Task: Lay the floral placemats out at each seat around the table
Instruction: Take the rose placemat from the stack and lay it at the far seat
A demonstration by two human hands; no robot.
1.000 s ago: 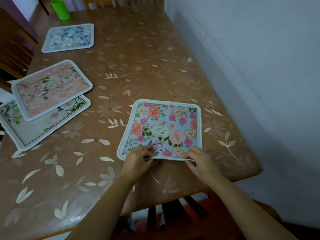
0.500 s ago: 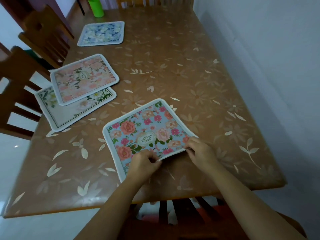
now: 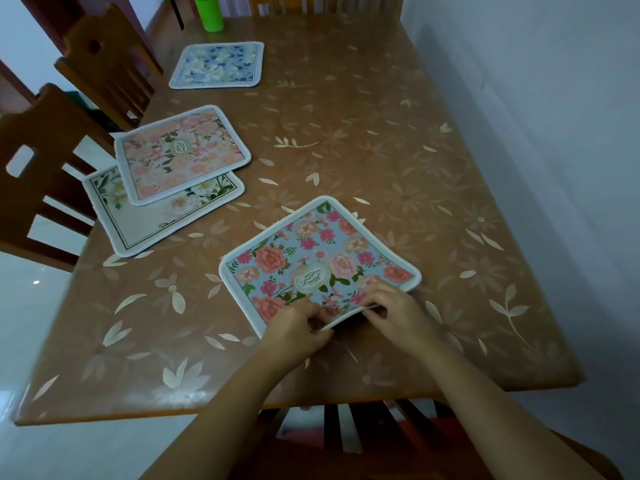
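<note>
- Table (image 3: 346, 150) — brown, under a sheet printed with pale leaves and flowers — runs along a pale wall (image 3: 554, 133) on the right and carries four placemats.
- Wooden chairs: two stand at the table's left side, the nearer chair (image 3: 52, 161) and the farther chair (image 3: 104, 64); the slatted back of a third chair (image 3: 346, 438) shows at the near edge, between the person's forearms.
- Cream placemat (image 3: 149, 223) with white flowers lies at the left edge before the nearer chair; the pink placemat (image 3: 180, 154) rests askew on top of it, covering its far part.
- Blue rose placemat (image 3: 311, 258) sits close to the table's near edge, turned corner-on to the person, its near border raised slightly off the surface.
- Blue-and-white placemat (image 3: 218, 65) lies flat farther along the left side.
- Left hand (image 3: 298, 336) pinches the rose mat's near border, fingers curled at the edge.
- Right hand (image 3: 394, 313), just beside it, grips the same border between thumb and fingers.
- Green cup (image 3: 209, 12) stands upright at the far end.
</note>
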